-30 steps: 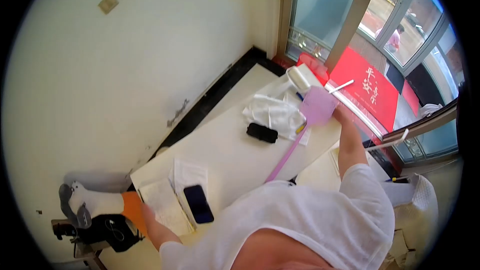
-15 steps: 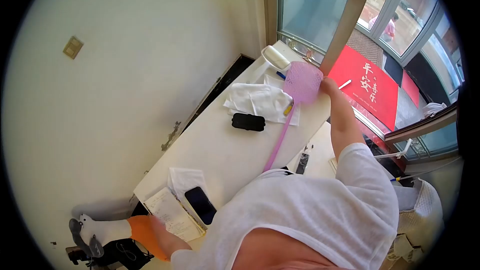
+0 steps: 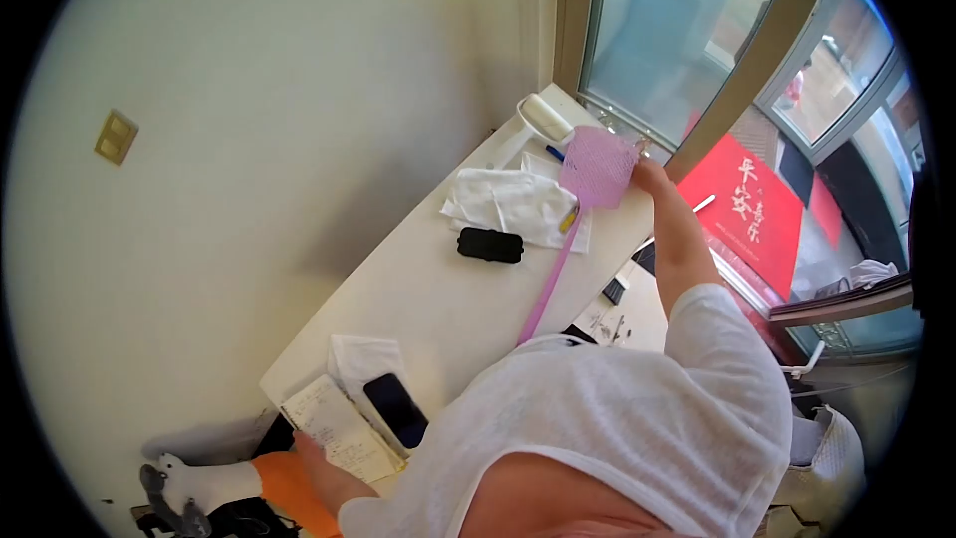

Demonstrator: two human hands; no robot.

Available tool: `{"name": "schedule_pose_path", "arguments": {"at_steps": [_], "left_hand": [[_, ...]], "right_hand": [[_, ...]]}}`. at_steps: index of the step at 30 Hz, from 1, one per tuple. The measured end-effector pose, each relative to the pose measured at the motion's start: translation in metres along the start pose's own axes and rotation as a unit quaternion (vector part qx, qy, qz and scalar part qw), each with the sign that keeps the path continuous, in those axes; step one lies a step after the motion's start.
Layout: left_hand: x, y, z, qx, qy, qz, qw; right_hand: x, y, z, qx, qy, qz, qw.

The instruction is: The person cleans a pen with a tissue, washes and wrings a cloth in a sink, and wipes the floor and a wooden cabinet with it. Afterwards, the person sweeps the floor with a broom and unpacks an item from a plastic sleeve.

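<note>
A white table (image 3: 398, 284) runs along the wall. My right hand (image 3: 650, 177) is closed at its far right edge, beside the mesh head of a pink fly swatter (image 3: 597, 167); some fingers are hidden. At the near left end, my left hand (image 3: 313, 450) grips the table's edge by an open notebook (image 3: 344, 433), fingertips mostly hidden. A dark phone (image 3: 395, 408) lies beside the notebook, on a white cloth (image 3: 363, 357). Farther up are a black case (image 3: 490, 245), a larger white cloth (image 3: 503, 201) and a white roll (image 3: 544, 118).
An orange, white and grey plush toy (image 3: 209, 479) is at lower left, close to my left forearm. A glass door (image 3: 677, 30) stands beyond the far end. On the right are a red mat (image 3: 752, 204) and a white woven chair (image 3: 841, 458).
The table has shifted against the wall; the dark gap behind it has closed. My hands stay at its edges, and the things on it moved along. The view has turned slightly.
</note>
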State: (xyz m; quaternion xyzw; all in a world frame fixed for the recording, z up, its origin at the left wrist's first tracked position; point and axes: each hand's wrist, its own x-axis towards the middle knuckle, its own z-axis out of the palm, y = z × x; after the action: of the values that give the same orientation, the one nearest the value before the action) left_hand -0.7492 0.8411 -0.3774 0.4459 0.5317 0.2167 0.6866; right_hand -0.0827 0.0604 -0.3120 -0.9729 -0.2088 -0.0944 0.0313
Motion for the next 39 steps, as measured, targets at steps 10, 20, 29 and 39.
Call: {"name": "schedule_pose_path", "arguments": {"at_steps": [10, 20, 29, 39], "left_hand": [[-0.031, -0.050, -0.010, 0.002, 0.013, 0.023, 1.000], [-0.064, -0.098, 0.000, -0.111, -0.020, 0.016, 0.994], [-0.073, -0.103, 0.011, -0.095, 0.026, 0.021, 0.995], [-0.085, -0.119, 0.016, -0.084, 0.056, 0.027, 0.995]], "right_hand": [[0.009, -0.071, -0.078, 0.032, -0.065, 0.045, 0.996], [0.035, -0.071, -0.084, 0.099, -0.037, 0.101, 0.989], [0.029, -0.104, -0.115, 0.052, -0.062, 0.074, 0.994], [0.040, -0.099, -0.102, 0.078, -0.015, 0.059, 0.995]]}}
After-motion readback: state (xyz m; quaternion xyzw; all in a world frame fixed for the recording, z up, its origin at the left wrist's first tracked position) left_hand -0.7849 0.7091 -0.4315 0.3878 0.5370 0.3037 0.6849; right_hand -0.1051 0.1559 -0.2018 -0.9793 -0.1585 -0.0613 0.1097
